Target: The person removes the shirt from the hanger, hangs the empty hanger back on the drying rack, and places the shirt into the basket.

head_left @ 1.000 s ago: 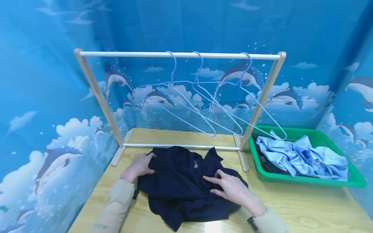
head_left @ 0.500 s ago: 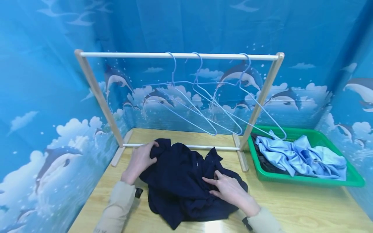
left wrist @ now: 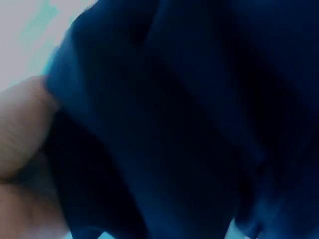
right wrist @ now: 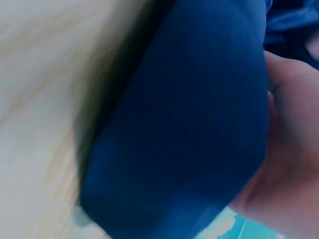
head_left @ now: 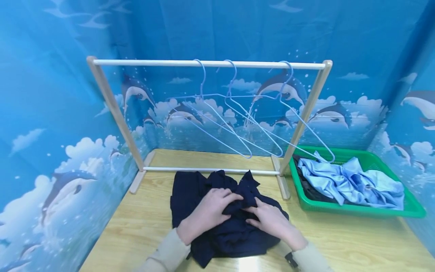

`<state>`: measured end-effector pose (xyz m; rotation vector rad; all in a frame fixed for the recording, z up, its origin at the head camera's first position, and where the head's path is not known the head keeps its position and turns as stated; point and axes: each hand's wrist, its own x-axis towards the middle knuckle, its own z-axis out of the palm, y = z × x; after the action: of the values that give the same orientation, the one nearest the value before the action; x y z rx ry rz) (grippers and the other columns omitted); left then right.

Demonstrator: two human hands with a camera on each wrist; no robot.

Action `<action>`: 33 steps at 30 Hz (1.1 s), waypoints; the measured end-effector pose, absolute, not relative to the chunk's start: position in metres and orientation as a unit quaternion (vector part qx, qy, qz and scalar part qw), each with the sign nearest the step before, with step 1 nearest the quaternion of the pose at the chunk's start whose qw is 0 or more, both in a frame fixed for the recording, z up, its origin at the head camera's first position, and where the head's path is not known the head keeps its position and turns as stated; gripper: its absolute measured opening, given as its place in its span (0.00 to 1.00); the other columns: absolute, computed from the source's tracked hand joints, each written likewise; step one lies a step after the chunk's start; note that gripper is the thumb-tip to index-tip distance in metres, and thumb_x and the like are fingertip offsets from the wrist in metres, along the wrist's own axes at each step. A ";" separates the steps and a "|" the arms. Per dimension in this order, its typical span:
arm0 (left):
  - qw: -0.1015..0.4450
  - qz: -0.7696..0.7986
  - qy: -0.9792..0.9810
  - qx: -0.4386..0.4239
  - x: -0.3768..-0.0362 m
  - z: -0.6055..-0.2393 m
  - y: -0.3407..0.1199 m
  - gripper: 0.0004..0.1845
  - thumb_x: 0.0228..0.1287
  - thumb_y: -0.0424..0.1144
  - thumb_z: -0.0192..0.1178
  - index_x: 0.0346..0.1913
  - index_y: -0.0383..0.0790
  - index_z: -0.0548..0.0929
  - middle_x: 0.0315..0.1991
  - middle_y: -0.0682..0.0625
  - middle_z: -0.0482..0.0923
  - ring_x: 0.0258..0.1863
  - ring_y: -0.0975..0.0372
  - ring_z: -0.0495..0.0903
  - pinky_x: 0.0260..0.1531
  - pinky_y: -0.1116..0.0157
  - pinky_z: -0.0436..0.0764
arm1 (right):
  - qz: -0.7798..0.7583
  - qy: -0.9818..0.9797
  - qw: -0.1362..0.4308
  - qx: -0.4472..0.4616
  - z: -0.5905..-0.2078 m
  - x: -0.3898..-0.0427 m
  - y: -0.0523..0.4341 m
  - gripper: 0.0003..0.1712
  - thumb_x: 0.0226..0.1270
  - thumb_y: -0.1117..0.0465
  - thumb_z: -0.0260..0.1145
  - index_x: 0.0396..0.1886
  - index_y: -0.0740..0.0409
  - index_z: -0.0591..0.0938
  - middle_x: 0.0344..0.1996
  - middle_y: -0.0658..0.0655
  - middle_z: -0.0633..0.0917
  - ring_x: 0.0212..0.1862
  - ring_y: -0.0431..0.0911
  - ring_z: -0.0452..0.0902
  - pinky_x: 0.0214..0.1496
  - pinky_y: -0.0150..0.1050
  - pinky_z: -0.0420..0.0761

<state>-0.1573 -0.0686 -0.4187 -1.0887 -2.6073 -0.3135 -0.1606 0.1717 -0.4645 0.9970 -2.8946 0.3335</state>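
A crumpled navy shirt (head_left: 193,189) lies on the table in front of the rack, with a pointed flap like a collar tip at its upper right. My left hand (head_left: 209,211) reaches over its middle, thumb and fingers bent on the cloth. Close by, my right hand (head_left: 270,221) holds the shirt's right part between thumb and fingers. Dark cloth fills much of the left wrist view, beside the left fingers (left wrist: 22,129). In the right wrist view, a fold of the shirt (right wrist: 179,124) covers part of the right hand (right wrist: 294,144). Some fingertips are hidden by fabric.
Behind the shirt stands a wooden rack with a white top rail (head_left: 153,63). Three pale blue hangers (head_left: 234,81) hang from it. At the right, a green basket (head_left: 414,209) holds a light blue satin garment (head_left: 360,185) and dark cloth (head_left: 309,190).
The left hand lifted the shirt's upper left part, then moved right to its middle, near the right hand. That lifted part has settled back down. The right hand has barely moved.
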 end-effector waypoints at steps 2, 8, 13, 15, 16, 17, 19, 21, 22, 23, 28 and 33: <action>0.106 -0.059 -0.916 -0.381 -0.152 -0.430 -0.061 0.29 0.53 0.47 0.79 0.59 0.56 0.83 0.46 0.58 0.83 0.48 0.65 0.82 0.56 0.57 0.78 | 0.132 -0.936 0.058 0.322 -0.463 -0.163 0.176 0.10 0.66 0.56 0.73 0.45 0.52 0.90 0.40 0.53 0.81 0.30 0.43 0.80 0.28 0.38 0.78; 0.059 -0.097 -0.911 -0.397 -0.150 -0.435 -0.063 0.20 0.63 0.55 0.70 0.57 0.60 0.86 0.45 0.62 0.85 0.47 0.70 0.83 0.56 0.56 0.77 | 0.192 -0.922 0.200 0.272 -0.461 -0.169 0.180 0.08 0.64 0.63 0.74 0.42 0.54 0.88 0.36 0.50 0.81 0.30 0.41 0.78 0.29 0.36 0.76; 0.143 -0.234 -0.872 -0.405 -0.162 -0.422 -0.080 0.12 0.72 0.53 0.61 0.49 0.55 0.89 0.39 0.64 0.87 0.37 0.74 0.83 0.44 0.68 0.81 | 0.189 -0.910 0.222 0.296 -0.460 -0.167 0.172 0.20 0.65 0.55 0.75 0.57 0.43 0.86 0.45 0.50 0.81 0.36 0.41 0.78 0.33 0.38 0.78; 0.201 -0.248 -0.873 -0.369 -0.171 -0.418 -0.090 0.09 0.72 0.49 0.62 0.46 0.54 0.90 0.38 0.64 0.87 0.36 0.73 0.83 0.39 0.68 0.82 | 0.179 -0.909 0.208 0.314 -0.461 -0.165 0.169 0.21 0.64 0.51 0.75 0.57 0.39 0.86 0.48 0.50 0.81 0.38 0.41 0.78 0.33 0.37 0.78; 0.228 -0.243 -0.878 -0.345 -0.175 -0.417 -0.097 0.07 0.72 0.47 0.64 0.45 0.54 0.90 0.38 0.63 0.87 0.35 0.71 0.84 0.38 0.66 0.82 | 0.172 -0.910 0.199 0.319 -0.462 -0.164 0.167 0.21 0.64 0.50 0.75 0.57 0.38 0.86 0.48 0.50 0.81 0.38 0.41 0.78 0.33 0.36 0.78; 0.241 -0.238 -0.886 -0.318 -0.180 -0.418 -0.104 0.06 0.71 0.45 0.65 0.45 0.54 0.90 0.38 0.61 0.87 0.35 0.69 0.84 0.37 0.64 0.82 | 0.168 -0.912 0.190 0.324 -0.463 -0.163 0.166 0.21 0.64 0.49 0.75 0.57 0.38 0.86 0.49 0.50 0.81 0.40 0.41 0.78 0.33 0.36 0.78; 0.242 -0.226 -0.906 -0.264 -0.190 -0.421 -0.119 0.06 0.69 0.42 0.67 0.46 0.52 0.89 0.39 0.58 0.87 0.36 0.64 0.85 0.35 0.61 0.83 | 0.161 -0.916 0.167 0.328 -0.466 -0.161 0.164 0.23 0.63 0.46 0.75 0.58 0.38 0.86 0.50 0.50 0.81 0.42 0.42 0.79 0.34 0.36 0.78; 0.214 -0.208 -0.931 -0.212 -0.199 -0.427 -0.136 0.08 0.69 0.42 0.67 0.48 0.50 0.88 0.42 0.54 0.87 0.40 0.59 0.84 0.37 0.58 0.83 | 0.155 -0.920 0.145 0.329 -0.468 -0.159 0.163 0.25 0.63 0.45 0.74 0.60 0.39 0.85 0.51 0.50 0.80 0.45 0.44 0.79 0.35 0.37 0.79; 0.197 -0.198 -0.941 -0.189 -0.203 -0.430 -0.144 0.10 0.69 0.42 0.67 0.50 0.47 0.87 0.44 0.51 0.86 0.42 0.56 0.84 0.39 0.55 0.83 | 0.153 -0.921 0.136 0.331 -0.469 -0.159 0.163 0.25 0.64 0.44 0.73 0.61 0.40 0.84 0.52 0.51 0.80 0.46 0.45 0.80 0.35 0.38 0.79; 0.178 -0.187 -0.951 -0.170 -0.206 -0.434 -0.152 0.12 0.69 0.42 0.67 0.52 0.45 0.86 0.46 0.48 0.85 0.44 0.53 0.83 0.42 0.53 0.82 | 0.152 -0.923 0.125 0.331 -0.469 -0.158 0.163 0.26 0.65 0.44 0.71 0.62 0.40 0.84 0.53 0.52 0.80 0.47 0.46 0.80 0.36 0.39 0.80; 0.074 -0.114 -0.986 -0.094 -0.214 -0.448 -0.187 0.30 0.64 0.46 0.71 0.62 0.31 0.79 0.54 0.31 0.79 0.52 0.39 0.79 0.51 0.44 0.79 | 0.145 -0.927 0.076 0.337 -0.466 -0.157 0.165 0.31 0.68 0.36 0.65 0.67 0.41 0.80 0.57 0.54 0.79 0.49 0.48 0.80 0.40 0.43 0.81; -0.004 -0.090 -0.993 -0.078 -0.216 -0.461 -0.201 0.38 0.54 0.49 0.77 0.60 0.23 0.77 0.50 0.28 0.79 0.49 0.38 0.80 0.46 0.44 0.81 | 0.133 -0.926 0.018 0.353 -0.463 -0.157 0.166 0.41 0.62 0.38 0.72 0.72 0.44 0.74 0.62 0.57 0.75 0.50 0.51 0.79 0.43 0.48 0.81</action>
<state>-0.2161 -0.2009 -0.4608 -0.2452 -3.1268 -0.2822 -0.1574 0.1656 -0.4632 1.0965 -2.8752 0.4140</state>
